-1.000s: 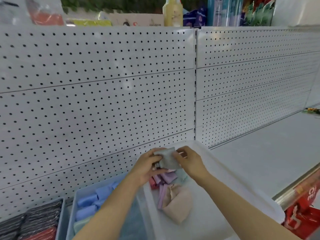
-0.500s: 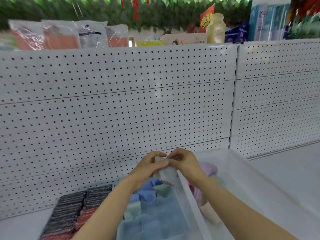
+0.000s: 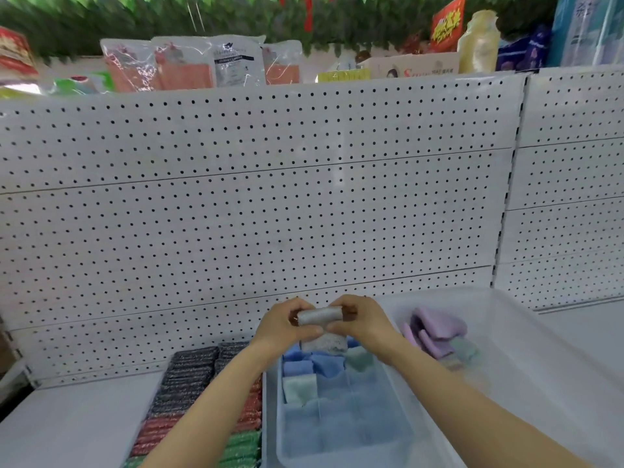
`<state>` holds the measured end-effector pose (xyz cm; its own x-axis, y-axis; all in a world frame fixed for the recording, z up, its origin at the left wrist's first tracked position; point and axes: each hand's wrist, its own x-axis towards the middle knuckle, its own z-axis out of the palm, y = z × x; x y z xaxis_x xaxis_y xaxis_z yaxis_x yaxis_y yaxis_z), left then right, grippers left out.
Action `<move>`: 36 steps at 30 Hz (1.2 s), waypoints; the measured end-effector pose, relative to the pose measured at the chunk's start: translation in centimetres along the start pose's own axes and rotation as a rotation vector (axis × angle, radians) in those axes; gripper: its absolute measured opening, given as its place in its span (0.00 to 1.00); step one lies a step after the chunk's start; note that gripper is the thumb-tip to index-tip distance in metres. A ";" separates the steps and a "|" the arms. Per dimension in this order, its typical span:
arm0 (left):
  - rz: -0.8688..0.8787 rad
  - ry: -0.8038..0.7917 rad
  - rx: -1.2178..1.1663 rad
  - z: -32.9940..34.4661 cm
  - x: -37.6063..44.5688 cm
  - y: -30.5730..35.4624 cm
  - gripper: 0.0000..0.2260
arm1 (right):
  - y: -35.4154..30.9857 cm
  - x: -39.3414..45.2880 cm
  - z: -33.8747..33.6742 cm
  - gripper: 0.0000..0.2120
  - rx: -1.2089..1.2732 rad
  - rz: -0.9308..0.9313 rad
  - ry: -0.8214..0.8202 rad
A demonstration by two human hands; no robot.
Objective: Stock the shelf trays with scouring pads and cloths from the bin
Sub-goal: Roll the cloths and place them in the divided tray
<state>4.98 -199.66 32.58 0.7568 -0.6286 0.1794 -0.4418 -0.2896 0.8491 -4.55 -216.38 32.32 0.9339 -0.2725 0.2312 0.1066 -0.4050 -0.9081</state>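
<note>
A white pegboard back panel (image 3: 270, 204) rises behind the white shelf surface (image 3: 67, 420), with packaged goods (image 3: 189, 65) lined along its top edge beneath hanging green foliage (image 3: 169, 18), all evenly and brightly lit.

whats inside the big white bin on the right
Folded purple cloths lie against the back left of the white bin, with a pale green one beside them. The right forearm covers the near left part, so anything there is hidden.

Grey cloth (image 3: 323, 320) pinched betw. left hand (image 3: 287, 324) & right hand (image 3: 363, 320), above blue tray (image 3: 398, 413) w/ folded cloths
</note>
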 end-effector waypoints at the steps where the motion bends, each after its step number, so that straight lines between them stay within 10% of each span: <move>1: 0.004 -0.012 0.090 -0.4 -0.2 -0.5 0.10 | 0.1 0.0 0.4 0.09 -0.051 0.007 -0.009; 13: -0.054 -0.150 0.543 0.4 -3.3 -7.5 0.12 | 6.7 -1.0 6.9 0.14 -0.469 0.028 -0.250; 17: -0.079 -0.221 0.703 0.3 -4.4 -8.8 0.30 | 8.0 -1.3 8.2 0.09 -0.525 0.036 -0.250; 36: -0.037 -0.350 1.259 3.3 -4.4 -8.6 0.14 | 8.2 -2.4 9.4 0.11 -0.710 -0.032 -0.508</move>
<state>3.86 -196.77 22.86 0.6976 -0.7039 -0.1336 -0.7129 -0.6633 -0.2276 -2.70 -210.84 21.06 0.9912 0.1022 -0.0842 0.0560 -0.8998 -0.4326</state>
